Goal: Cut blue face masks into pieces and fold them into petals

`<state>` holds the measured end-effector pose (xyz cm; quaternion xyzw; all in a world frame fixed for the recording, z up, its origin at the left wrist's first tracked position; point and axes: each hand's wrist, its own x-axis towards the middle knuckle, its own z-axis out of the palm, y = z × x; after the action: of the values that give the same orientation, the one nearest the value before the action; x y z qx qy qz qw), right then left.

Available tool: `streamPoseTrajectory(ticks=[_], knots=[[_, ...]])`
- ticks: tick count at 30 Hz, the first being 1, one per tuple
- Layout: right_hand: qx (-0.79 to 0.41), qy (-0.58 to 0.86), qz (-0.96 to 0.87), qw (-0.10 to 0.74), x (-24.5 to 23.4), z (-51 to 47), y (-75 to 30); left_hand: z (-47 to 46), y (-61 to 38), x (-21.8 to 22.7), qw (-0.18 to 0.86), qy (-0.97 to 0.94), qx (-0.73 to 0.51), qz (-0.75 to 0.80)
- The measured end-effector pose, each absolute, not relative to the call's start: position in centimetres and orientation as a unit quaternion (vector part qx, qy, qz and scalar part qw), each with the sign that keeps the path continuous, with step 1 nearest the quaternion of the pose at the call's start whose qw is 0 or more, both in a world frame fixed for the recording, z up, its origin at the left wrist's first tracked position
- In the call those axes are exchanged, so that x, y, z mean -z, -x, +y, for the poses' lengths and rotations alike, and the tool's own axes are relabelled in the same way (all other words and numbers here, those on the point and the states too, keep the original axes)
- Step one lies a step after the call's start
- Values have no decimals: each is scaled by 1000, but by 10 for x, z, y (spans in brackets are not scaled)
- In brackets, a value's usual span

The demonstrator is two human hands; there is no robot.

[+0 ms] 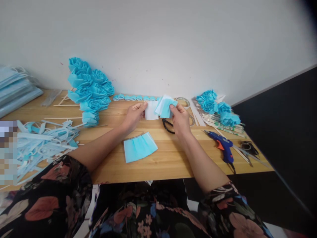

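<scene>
Above the middle of the table, my left hand [135, 114] pinches a white piece of face mask fabric [151, 111] at its upper left corner. My right hand [181, 119] is closed on several layered blue and white mask pieces [165, 107], fanned slightly apart. The two sets meet or overlap between my hands. Nearer to me lies a light blue pleated mask piece [140, 147] flat on the wood. Black scissor handles [168, 126] show partly beneath my right hand. Behind my hands, a row of small rolled blue pieces [133, 98] runs along the wall.
Blue fabric flowers [90, 87] on sticks are heaped at left, above a tangle of cut mask strips [47, 145]. Packed masks [16, 87] lie far left. At right are more blue flowers [218, 107], a blue glue gun [223, 145] and a tape roll [183, 102].
</scene>
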<state>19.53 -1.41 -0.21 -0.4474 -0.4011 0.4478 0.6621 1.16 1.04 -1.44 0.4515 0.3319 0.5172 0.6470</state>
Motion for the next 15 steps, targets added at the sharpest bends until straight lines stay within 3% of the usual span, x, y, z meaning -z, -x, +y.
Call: streamPoseTrajectory(ticks=[3, 7, 15], knots=[[-457, 413, -399, 679, -8, -15, -202, 13, -11, 17, 635, -435, -527, 360], [-504, 400, -433, 632, -13, -22, -196, 13, -11, 18, 622, -449, -520, 377], [-525, 437, -434, 588, 9, -21, -180, 1, -17, 7, 662, -465, -492, 322]])
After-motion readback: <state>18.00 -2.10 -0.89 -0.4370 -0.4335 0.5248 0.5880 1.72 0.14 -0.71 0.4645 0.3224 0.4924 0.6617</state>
